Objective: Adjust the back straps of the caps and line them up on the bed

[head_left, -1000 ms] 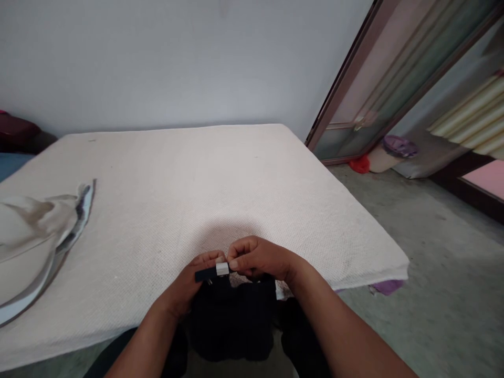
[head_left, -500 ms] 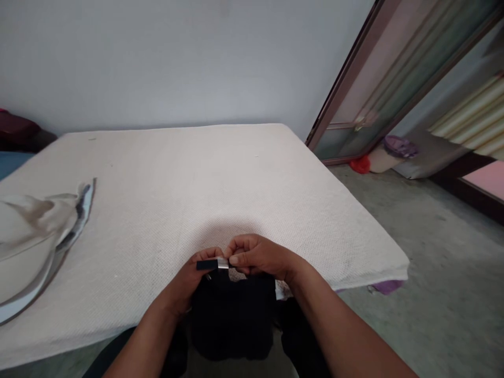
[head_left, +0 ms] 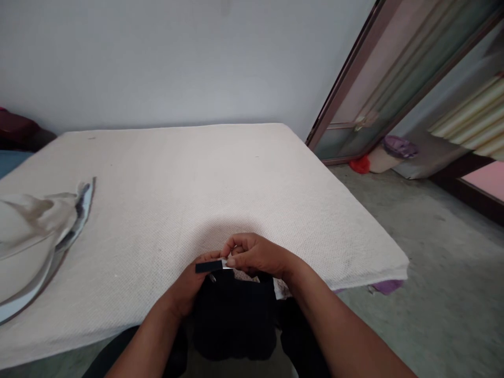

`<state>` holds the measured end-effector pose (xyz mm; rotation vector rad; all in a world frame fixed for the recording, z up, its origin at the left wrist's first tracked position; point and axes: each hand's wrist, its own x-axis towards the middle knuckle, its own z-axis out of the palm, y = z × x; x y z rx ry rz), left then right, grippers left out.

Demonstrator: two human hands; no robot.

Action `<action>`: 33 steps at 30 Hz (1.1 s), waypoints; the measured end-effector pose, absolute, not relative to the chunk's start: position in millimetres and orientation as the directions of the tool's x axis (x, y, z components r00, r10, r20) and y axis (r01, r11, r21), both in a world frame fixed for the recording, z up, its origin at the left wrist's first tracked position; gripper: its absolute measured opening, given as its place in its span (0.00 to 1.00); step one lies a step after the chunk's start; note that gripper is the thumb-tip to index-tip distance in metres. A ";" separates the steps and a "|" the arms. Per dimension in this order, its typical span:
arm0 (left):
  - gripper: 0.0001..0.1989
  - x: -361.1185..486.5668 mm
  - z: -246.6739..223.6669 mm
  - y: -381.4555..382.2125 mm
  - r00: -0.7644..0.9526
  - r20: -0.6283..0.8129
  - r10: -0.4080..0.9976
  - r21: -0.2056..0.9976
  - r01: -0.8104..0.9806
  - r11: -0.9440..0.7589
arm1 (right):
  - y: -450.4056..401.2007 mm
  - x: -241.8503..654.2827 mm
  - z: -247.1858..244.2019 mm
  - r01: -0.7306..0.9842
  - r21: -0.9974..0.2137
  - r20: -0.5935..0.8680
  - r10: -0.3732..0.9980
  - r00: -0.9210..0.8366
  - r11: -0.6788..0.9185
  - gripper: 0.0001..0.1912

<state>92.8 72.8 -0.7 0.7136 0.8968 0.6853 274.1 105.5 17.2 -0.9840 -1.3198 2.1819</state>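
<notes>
A black cloth piece (head_left: 235,320), which looks like a cap with a gap at its upper edge, hangs in front of my lap near the bed's front edge. My left hand (head_left: 192,281) is closed on its left side, gripping the short black strap (head_left: 208,266) that lies across the fingers. At the strap's right end a small silvery piece (head_left: 226,263) shows, perhaps a buckle. My right hand (head_left: 258,255) pinches there with thumb and forefinger, touching my left fingertips. The right fingers partly hide the strap's end.
A bed-like surface with a white textured cover (head_left: 189,184) spreads ahead, up to a pale wall. At left lies a beige cloth hat (head_left: 27,236) with its inner band showing. A sliding door (head_left: 354,105) and a bin with a purple liner (head_left: 397,147) are at right.
My right fingers have shifted slightly left over the silvery piece, covering more of it. More of the black strap shows. The black cloth's upper edge has turned a little.
</notes>
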 end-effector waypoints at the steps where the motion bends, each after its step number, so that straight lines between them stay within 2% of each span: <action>1: 0.07 91.0 -2.0 72.2 0.422 -0.442 0.791 0.802 -0.210 0.560 | 106.0 274.4 18.4 0.031 -0.881 -0.371 0.648 -0.665 -0.473 0.09; 4: 0.12 86.9 -3.2 71.3 0.351 -0.475 0.807 0.800 -0.211 0.562 | 106.7 274.7 21.0 0.069 -0.876 -0.400 0.641 -0.655 -0.477 0.08; 7: 0.25 86.3 0.6 72.2 0.461 -0.534 0.709 0.678 -0.268 0.685 | 106.9 274.4 19.3 0.101 -0.880 -0.412 0.641 -0.648 -0.463 0.08; 8: 0.25 86.8 2.3 72.5 0.503 -0.529 0.683 0.656 -0.268 0.705 | 107.0 274.2 17.9 0.110 -0.882 -0.413 0.640 -0.648 -0.458 0.09; 13: 0.10 88.6 4.5 72.2 0.524 -0.499 0.691 0.735 -0.166 0.657 | 107.6 272.0 11.8 0.146 -0.880 -0.428 0.622 -0.655 -0.452 0.08; 24: 0.08 88.5 -3.0 72.8 0.486 -0.540 0.687 0.723 -0.150 0.674 | 107.2 273.7 8.5 0.120 -0.881 -0.412 0.621 -0.666 -0.457 0.09; 33: 0.09 87.1 7.7 75.3 0.382 -0.581 0.718 0.602 -0.392 0.696 | 112.3 288.9 3.9 -0.105 -0.852 -0.349 0.707 -0.615 -0.512 0.08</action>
